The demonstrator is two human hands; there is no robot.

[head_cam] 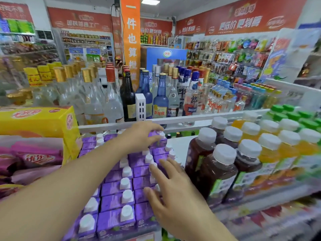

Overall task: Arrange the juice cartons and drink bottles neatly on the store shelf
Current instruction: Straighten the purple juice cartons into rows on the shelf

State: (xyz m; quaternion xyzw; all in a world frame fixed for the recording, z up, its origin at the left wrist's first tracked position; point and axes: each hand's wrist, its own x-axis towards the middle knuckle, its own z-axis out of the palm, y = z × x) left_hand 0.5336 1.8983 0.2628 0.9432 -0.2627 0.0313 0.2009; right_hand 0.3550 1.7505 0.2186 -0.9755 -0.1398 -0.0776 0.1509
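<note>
Several purple juice cartons (pixel 114 202) with white caps stand in rows on the white store shelf (pixel 178 145). My left hand (pixel 140 134) reaches to the back of the rows and its curled fingers grip the top of the rearmost purple carton (pixel 160 138). My right hand (pixel 173 190) lies with spread, straight fingers on the tops of the cartons in the right-hand row. To the right stand dark juice bottles (pixel 217 173), orange juice bottles (pixel 271 152) and green-capped bottles (pixel 293 115), all upright.
A yellow box (pixel 40 122) and pink packets (pixel 33 159) sit left of the cartons. Behind the shelf's white rail (pixel 173 120) stand many glass liquor bottles (pixel 111 98). A bare patch of shelf lies between the cartons and the dark bottles.
</note>
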